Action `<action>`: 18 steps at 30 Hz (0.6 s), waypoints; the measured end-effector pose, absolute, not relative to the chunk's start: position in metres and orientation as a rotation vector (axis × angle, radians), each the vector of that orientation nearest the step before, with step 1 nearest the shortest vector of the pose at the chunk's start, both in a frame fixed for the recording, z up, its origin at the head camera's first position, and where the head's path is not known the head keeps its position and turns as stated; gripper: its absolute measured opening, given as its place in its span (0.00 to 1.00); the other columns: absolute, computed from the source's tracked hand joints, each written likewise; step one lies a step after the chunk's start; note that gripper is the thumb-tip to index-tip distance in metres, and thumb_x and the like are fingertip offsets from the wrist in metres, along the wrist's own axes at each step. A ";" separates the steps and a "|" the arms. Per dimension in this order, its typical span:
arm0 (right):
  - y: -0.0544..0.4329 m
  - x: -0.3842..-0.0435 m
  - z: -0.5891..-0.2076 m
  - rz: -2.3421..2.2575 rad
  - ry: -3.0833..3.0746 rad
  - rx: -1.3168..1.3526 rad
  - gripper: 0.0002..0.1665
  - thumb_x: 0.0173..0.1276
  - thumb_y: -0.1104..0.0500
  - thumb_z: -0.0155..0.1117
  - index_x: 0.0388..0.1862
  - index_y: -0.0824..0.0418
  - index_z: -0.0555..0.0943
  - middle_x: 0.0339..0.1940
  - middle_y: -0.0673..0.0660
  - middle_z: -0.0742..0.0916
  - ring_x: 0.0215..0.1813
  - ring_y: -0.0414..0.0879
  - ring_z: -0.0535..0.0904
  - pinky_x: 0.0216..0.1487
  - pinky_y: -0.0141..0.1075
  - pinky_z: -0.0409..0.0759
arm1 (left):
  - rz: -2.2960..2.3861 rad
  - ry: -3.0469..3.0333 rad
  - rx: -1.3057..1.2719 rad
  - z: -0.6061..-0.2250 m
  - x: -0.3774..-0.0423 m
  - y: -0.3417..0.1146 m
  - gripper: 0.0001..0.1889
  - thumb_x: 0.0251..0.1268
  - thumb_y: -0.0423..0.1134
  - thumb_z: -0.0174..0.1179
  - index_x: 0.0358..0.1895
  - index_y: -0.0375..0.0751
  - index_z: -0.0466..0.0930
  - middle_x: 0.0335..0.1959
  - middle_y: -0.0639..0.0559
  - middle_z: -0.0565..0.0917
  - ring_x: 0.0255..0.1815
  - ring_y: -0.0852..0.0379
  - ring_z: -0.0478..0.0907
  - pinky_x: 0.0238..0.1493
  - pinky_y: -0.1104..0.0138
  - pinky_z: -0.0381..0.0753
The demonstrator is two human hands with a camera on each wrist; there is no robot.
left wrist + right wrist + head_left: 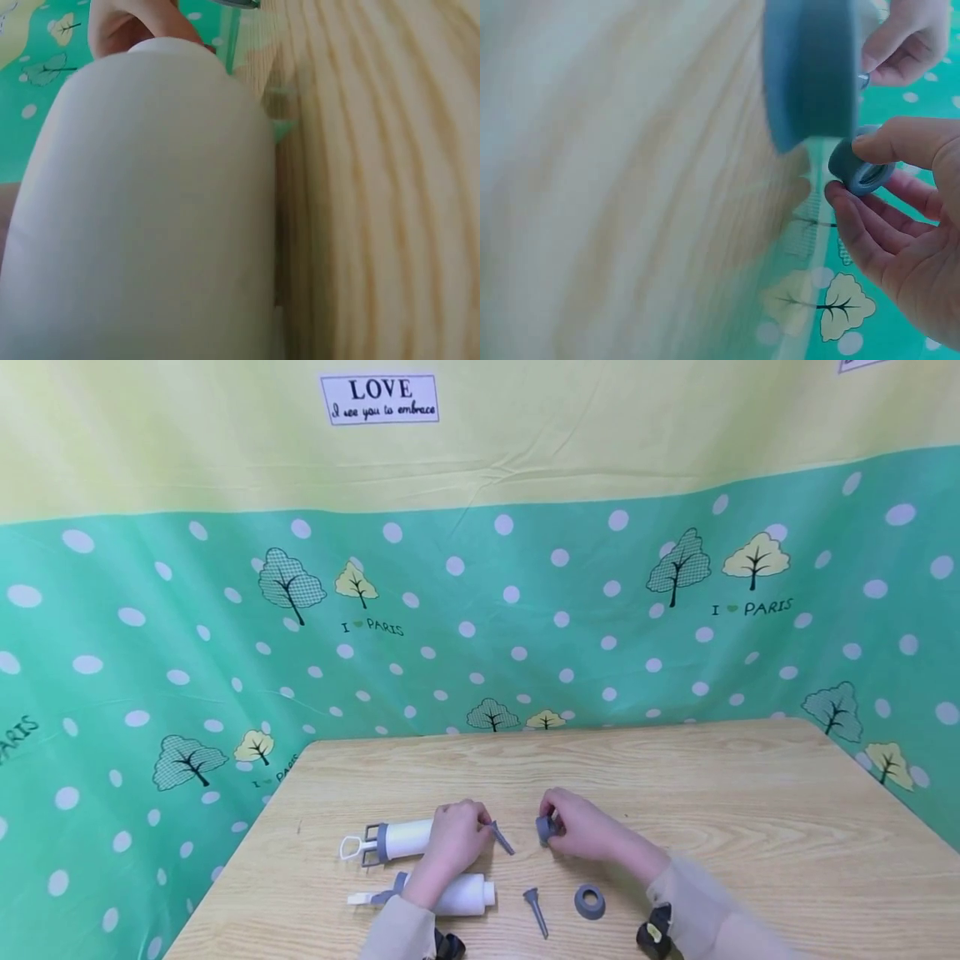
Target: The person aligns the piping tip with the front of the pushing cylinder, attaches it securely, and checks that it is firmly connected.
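My right hand (588, 828) holds a grey ring-shaped cap (545, 831) between thumb and fingers; the right wrist view shows the cap's opening (871, 174). To its left, my left hand (459, 837) pinches the wide end of a slim grey tapered nozzle (503, 839). Under the left wrist lies a white cylinder (461, 896) with a narrow neck, large in the left wrist view (150, 202). Behind it lies another white cylinder (407, 840) with a grey collar and a white ring handle, its right end hidden by the left hand.
A second grey nozzle (536, 912) lies on the wooden table (712, 793) in front of the hands. Beside it rests another grey ring cap (590, 902). A green and yellow patterned curtain (420, 577) hangs behind the table and at its sides.
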State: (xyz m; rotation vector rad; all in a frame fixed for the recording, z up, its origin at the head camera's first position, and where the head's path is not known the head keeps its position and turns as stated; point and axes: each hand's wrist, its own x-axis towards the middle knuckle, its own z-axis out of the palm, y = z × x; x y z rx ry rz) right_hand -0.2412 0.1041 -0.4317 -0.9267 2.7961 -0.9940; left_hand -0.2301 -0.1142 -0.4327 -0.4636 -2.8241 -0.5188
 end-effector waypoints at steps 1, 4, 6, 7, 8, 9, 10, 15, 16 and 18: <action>0.104 -0.241 -0.432 -1.054 2.765 -0.907 0.16 0.48 0.69 0.62 0.36 0.59 0.71 0.33 0.50 0.77 0.34 0.39 0.75 0.33 0.28 0.76 | -0.536 -2.807 -0.460 -0.433 -0.231 -0.114 0.03 0.52 0.38 0.62 0.24 0.48 0.80 0.22 0.59 0.80 0.27 0.59 0.77 0.47 0.51 0.71; 0.104 -0.239 -0.432 -1.178 2.689 -0.862 0.17 0.49 0.69 0.62 0.38 0.62 0.70 0.33 0.52 0.78 0.34 0.41 0.77 0.32 0.28 0.77 | -0.565 -2.759 -0.466 -0.433 -0.232 -0.113 0.03 0.53 0.39 0.62 0.25 0.48 0.80 0.22 0.60 0.81 0.26 0.61 0.77 0.42 0.57 0.73; 0.104 -0.239 -0.432 -1.216 2.678 -0.842 0.19 0.49 0.69 0.63 0.42 0.65 0.71 0.35 0.53 0.79 0.36 0.42 0.78 0.34 0.28 0.77 | -0.589 -2.740 -0.462 -0.431 -0.233 -0.113 0.03 0.54 0.39 0.62 0.25 0.48 0.80 0.23 0.60 0.81 0.26 0.62 0.76 0.39 0.62 0.73; 0.104 -0.239 -0.432 -1.232 2.675 -0.832 0.21 0.49 0.69 0.63 0.45 0.67 0.72 0.36 0.54 0.80 0.37 0.43 0.78 0.35 0.28 0.77 | -0.607 -2.731 -0.459 -0.430 -0.233 -0.112 0.03 0.53 0.39 0.63 0.26 0.48 0.80 0.23 0.60 0.81 0.26 0.63 0.76 0.37 0.64 0.73; 0.103 -0.239 -0.432 -1.254 2.669 -0.817 0.23 0.50 0.69 0.64 0.47 0.69 0.72 0.38 0.55 0.80 0.38 0.45 0.79 0.36 0.28 0.78 | -0.626 -2.723 -0.456 -0.429 -0.233 -0.111 0.02 0.53 0.40 0.63 0.26 0.49 0.80 0.24 0.59 0.81 0.26 0.63 0.76 0.35 0.66 0.73; 0.103 -0.239 -0.433 -1.274 2.665 -0.801 0.25 0.50 0.69 0.64 0.49 0.70 0.72 0.40 0.56 0.80 0.39 0.46 0.80 0.37 0.29 0.78 | -0.644 -2.715 -0.451 -0.427 -0.233 -0.110 0.02 0.53 0.39 0.63 0.26 0.49 0.80 0.24 0.59 0.82 0.26 0.63 0.76 0.33 0.67 0.73; 0.103 -0.238 -0.433 -1.295 2.662 -0.781 0.26 0.50 0.69 0.64 0.51 0.70 0.72 0.41 0.57 0.80 0.41 0.48 0.80 0.38 0.30 0.79 | -0.667 -2.706 -0.445 -0.425 -0.232 -0.109 0.02 0.53 0.39 0.63 0.27 0.48 0.80 0.24 0.59 0.82 0.26 0.62 0.76 0.33 0.68 0.73; 0.103 -0.237 -0.433 -1.404 2.624 -0.669 0.24 0.52 0.68 0.65 0.50 0.69 0.75 0.44 0.59 0.82 0.43 0.51 0.81 0.41 0.34 0.80 | -0.733 -2.662 -0.434 -0.413 -0.230 -0.103 0.03 0.53 0.40 0.63 0.28 0.47 0.81 0.25 0.58 0.82 0.28 0.62 0.77 0.31 0.70 0.73; 0.103 -0.237 -0.433 -1.425 2.613 -0.655 0.23 0.52 0.68 0.65 0.49 0.68 0.75 0.43 0.59 0.82 0.43 0.52 0.81 0.42 0.34 0.80 | -0.744 -2.654 -0.430 -0.410 -0.229 -0.102 0.03 0.53 0.40 0.63 0.28 0.47 0.81 0.25 0.58 0.82 0.28 0.62 0.77 0.31 0.70 0.73; 0.104 -0.237 -0.433 -1.468 2.590 -0.639 0.22 0.52 0.68 0.65 0.49 0.69 0.75 0.43 0.60 0.83 0.43 0.52 0.81 0.42 0.35 0.80 | -0.752 -2.633 -0.424 -0.407 -0.227 -0.100 0.03 0.53 0.40 0.63 0.29 0.47 0.82 0.26 0.58 0.82 0.28 0.61 0.77 0.30 0.71 0.73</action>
